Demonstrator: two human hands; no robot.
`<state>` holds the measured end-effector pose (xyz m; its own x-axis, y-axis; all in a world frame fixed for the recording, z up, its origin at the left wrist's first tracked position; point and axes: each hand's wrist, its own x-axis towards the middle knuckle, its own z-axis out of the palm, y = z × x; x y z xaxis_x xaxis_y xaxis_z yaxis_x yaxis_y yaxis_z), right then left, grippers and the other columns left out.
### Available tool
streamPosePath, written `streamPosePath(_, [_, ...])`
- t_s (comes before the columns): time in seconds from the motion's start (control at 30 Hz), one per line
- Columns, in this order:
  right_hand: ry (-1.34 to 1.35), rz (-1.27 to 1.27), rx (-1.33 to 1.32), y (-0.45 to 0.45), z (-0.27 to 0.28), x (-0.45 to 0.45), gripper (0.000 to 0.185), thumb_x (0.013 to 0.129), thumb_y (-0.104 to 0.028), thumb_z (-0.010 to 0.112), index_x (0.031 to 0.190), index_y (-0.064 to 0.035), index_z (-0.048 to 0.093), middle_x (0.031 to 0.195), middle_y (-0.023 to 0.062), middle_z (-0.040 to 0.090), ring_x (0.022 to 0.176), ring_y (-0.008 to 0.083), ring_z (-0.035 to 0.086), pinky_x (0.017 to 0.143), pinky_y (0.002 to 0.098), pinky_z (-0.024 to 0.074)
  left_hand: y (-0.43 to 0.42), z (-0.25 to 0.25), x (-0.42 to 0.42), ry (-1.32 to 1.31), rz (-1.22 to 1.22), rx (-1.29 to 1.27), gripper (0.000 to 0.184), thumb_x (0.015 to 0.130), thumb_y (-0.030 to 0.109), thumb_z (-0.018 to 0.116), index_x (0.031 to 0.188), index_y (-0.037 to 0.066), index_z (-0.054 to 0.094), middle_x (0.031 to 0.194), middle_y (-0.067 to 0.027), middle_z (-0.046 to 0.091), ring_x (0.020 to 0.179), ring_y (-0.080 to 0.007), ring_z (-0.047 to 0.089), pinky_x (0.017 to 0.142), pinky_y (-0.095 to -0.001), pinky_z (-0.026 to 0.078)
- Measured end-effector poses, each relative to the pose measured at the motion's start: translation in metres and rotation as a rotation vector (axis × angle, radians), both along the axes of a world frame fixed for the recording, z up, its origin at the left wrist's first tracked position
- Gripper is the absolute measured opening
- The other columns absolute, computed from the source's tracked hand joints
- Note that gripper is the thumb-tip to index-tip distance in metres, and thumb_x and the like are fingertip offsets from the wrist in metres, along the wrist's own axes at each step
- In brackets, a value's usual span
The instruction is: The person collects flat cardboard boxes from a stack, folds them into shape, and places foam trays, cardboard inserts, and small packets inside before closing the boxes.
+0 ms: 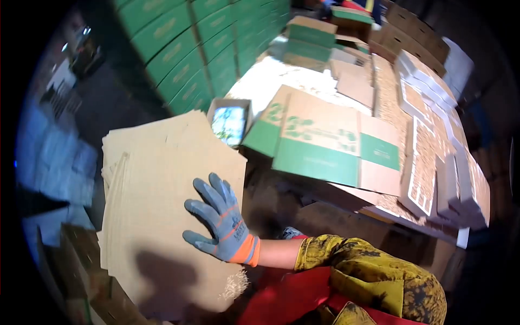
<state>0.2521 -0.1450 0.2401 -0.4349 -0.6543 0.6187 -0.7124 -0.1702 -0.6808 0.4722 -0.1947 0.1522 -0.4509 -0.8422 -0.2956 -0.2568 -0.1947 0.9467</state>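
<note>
My right hand (225, 227), in a grey glove with an orange cuff, rests with its fingers spread on a stack of cardboard sheets (168, 179). Nothing is gripped in it. The sheets are plain brown, and their edges are uneven along the left side. A few pale shavings (235, 286) lie near the stack's lower right corner. My left hand is out of view.
A table to the right carries a green-and-brown flattened carton (319, 151) and white-edged trays (420, 168) of brown material. Near the stack stands a small open box (246, 108). Green boxes (173, 54) are piled behind. More cartons (309, 40) stand at the far end.
</note>
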Motion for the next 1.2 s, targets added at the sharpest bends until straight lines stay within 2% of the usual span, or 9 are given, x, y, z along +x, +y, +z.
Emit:
streamPosePath(0.27, [0.159, -0.64, -0.149, 0.13, 0.117, -0.208, 0.049, 0.077, -0.035, 0.066, 0.115, -0.0067, 0.053, 0.132, 0.022, 0.038, 0.125, 0.0466, 0.029, 0.104, 0.0545, 0.0213, 0.04, 0.109, -0.355, 0.237, -0.665, -0.302, 0.046, 0.084, 0.021, 0.05, 0.125, 0.002, 0.051, 0.11, -0.0134, 0.061, 0.074, -0.0131, 0.054, 0.068, -0.0284, 0.047])
streamPosePath(0.53, [0.114, -1.295, 0.192, 0.294, 0.077, -0.515, 0.045, 0.083, -0.041, 0.055, 0.122, -0.0193, 0.053, 0.138, 0.0139, 0.039, 0.131, 0.0375, 0.028, 0.107, 0.0508, 0.0178, 0.048, 0.058, -0.738, -0.073, -0.793, -0.583, 0.047, 0.082, 0.019, 0.051, 0.126, 0.001, 0.051, 0.11, -0.0134, 0.061, 0.072, -0.0117, 0.053, 0.067, -0.0273, 0.047])
streamPosePath(0.67, [-0.027, -1.113, 0.471, 0.349, -0.011, -0.564, 0.045, 0.083, -0.039, 0.053, 0.125, -0.0217, 0.052, 0.137, 0.0118, 0.041, 0.131, 0.0369, 0.028, 0.108, 0.0507, 0.0171, -0.074, 0.013, -0.734, -0.156, -0.766, -0.836, 0.047, 0.082, 0.017, 0.051, 0.126, 0.001, 0.051, 0.11, -0.0134, 0.061, 0.07, -0.011, 0.053, 0.066, -0.0268, 0.046])
streamPosePath(0.7, [-0.045, -1.064, 0.478, 0.357, -0.024, -0.561, 0.044, 0.084, -0.036, 0.054, 0.125, -0.0205, 0.053, 0.137, 0.012, 0.042, 0.13, 0.0363, 0.029, 0.108, 0.0485, 0.0188, -0.055, 0.065, -0.693, -0.258, -0.694, -0.542, 0.047, 0.083, 0.019, 0.053, 0.126, 0.001, 0.05, 0.114, -0.0143, 0.06, 0.076, -0.0135, 0.057, 0.07, -0.0283, 0.048])
streamPosePath(0.73, [-0.025, -1.008, 0.45, 0.366, -0.033, -0.554, 0.042, 0.084, -0.031, 0.056, 0.124, -0.0173, 0.053, 0.134, 0.0123, 0.044, 0.127, 0.0347, 0.035, 0.106, 0.0434, 0.0258, -0.063, 0.083, -0.665, -0.301, -0.662, -0.61, 0.049, 0.084, 0.021, 0.055, 0.127, -0.001, 0.048, 0.12, -0.0167, 0.057, 0.097, -0.0186, 0.058, 0.086, -0.0302, 0.046])
streamPosePath(0.9, [-0.711, -0.678, 0.199, 0.368, -0.029, -0.46, 0.055, 0.084, -0.021, 0.064, 0.13, 0.0, 0.042, 0.133, 0.0158, 0.045, 0.125, 0.0285, 0.041, 0.102, 0.0333, 0.0335, -0.141, 0.052, -0.542, -0.23, -0.546, -0.538, 0.055, 0.09, 0.025, 0.056, 0.131, -0.008, 0.039, 0.131, -0.0193, 0.047, 0.119, -0.0234, 0.046, 0.1, -0.0313, 0.035])
streamPosePath(1.07, [-0.92, -0.679, 0.226, 0.341, -0.057, -0.37, 0.075, 0.081, -0.022, 0.069, 0.136, 0.0075, 0.028, 0.135, 0.021, 0.041, 0.126, 0.026, 0.04, 0.104, 0.0318, 0.0319, -0.088, -0.015, -0.456, -0.259, -0.632, -0.52, 0.066, 0.087, 0.02, 0.061, 0.138, -0.006, 0.026, 0.143, -0.0176, 0.03, 0.129, -0.0217, 0.033, 0.103, -0.0302, 0.031])
streamPosePath(1.1, [-0.626, -0.774, 0.46, 0.338, -0.06, -0.361, 0.078, 0.079, -0.022, 0.07, 0.136, 0.0082, 0.027, 0.132, 0.0225, 0.043, 0.123, 0.0261, 0.043, 0.102, 0.0315, 0.033, -0.066, -0.017, -0.458, -0.151, -0.581, -0.409, 0.068, 0.086, 0.017, 0.062, 0.138, -0.005, 0.025, 0.143, -0.0168, 0.03, 0.128, -0.021, 0.034, 0.103, -0.0295, 0.032])
streamPosePath(1.2, [-0.855, -0.707, 0.355, 0.308, -0.036, -0.334, 0.079, 0.078, -0.021, 0.071, 0.136, 0.0086, 0.026, 0.131, 0.023, 0.044, 0.121, 0.0257, 0.044, 0.101, 0.0316, 0.0342, -0.032, 0.027, -0.477, 0.02, -0.457, -0.163, 0.069, 0.084, 0.01, 0.065, 0.139, -0.004, 0.026, 0.143, -0.0148, 0.032, 0.125, -0.0191, 0.036, 0.1, -0.0271, 0.035])
